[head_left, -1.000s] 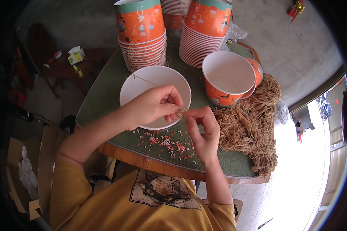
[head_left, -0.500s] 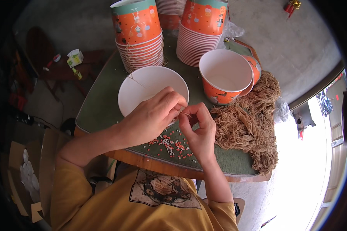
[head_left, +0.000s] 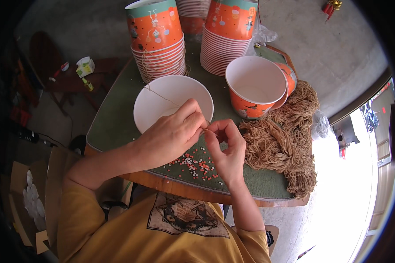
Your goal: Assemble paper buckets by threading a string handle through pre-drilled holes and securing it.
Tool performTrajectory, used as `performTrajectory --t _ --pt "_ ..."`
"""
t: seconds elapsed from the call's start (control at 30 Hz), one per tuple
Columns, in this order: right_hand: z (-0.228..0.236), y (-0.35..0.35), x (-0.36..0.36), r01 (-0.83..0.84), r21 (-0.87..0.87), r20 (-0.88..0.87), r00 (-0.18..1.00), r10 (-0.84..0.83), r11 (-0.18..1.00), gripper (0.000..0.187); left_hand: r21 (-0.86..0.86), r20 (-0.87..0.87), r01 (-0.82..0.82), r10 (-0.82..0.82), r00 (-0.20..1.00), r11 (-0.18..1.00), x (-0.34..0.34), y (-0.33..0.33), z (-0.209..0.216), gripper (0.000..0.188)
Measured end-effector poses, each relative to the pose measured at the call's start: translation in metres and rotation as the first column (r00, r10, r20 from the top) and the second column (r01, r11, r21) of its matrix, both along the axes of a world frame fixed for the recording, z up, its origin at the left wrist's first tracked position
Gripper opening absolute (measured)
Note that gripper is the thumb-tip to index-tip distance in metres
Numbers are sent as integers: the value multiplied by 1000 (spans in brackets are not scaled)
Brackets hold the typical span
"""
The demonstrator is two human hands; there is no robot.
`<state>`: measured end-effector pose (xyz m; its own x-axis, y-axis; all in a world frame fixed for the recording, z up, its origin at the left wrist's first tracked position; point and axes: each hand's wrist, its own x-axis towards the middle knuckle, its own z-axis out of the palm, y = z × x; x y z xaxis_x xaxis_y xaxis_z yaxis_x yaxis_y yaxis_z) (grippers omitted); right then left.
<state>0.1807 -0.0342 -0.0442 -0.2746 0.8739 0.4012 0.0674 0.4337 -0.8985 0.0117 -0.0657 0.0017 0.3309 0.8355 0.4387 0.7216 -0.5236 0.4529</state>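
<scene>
My left hand (head_left: 173,133) is closed in a pinch over the near right side of a white bowl-like tub (head_left: 147,107). A thin tan cord (head_left: 164,98) runs from the tub's far left rim across its mouth to this hand. Thumb and forefinger of my right hand (head_left: 229,151) meet the left fingertips, also pinched. Any small piece between the fingertips is too hidden to make out. Just below the hands, many small red, orange and white beads (head_left: 197,167) lie scattered on the green tabletop (head_left: 114,116).
Two tall stacks of orange paper tubs (head_left: 156,33) (head_left: 230,19) stand at the back, cord wound about the left one. An open tub (head_left: 254,81) sits right of the hands, beside a heap of tan yarn (head_left: 272,147). A cardboard box (head_left: 19,188) is lower left.
The cord over the tub is now drawn out longer and straighter toward my left hand. My fingertips have closed together, and the right hand has shifted very slightly.
</scene>
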Motion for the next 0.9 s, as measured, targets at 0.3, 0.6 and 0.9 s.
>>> performTrajectory --t 0.3,0.6,0.9 --pt "-3 -2 -3 60 42 42 997 -62 997 12 59 -100 8 -2 995 998 0 0 -2 20" --pt "-7 -5 -6 101 201 89 989 -121 974 11 162 -46 -33 41 998 986 3 0 -5 15" --pt "-10 -6 -9 126 338 99 981 -168 933 14 -84 257 -58 77 963 995 5 -1 -6 13"
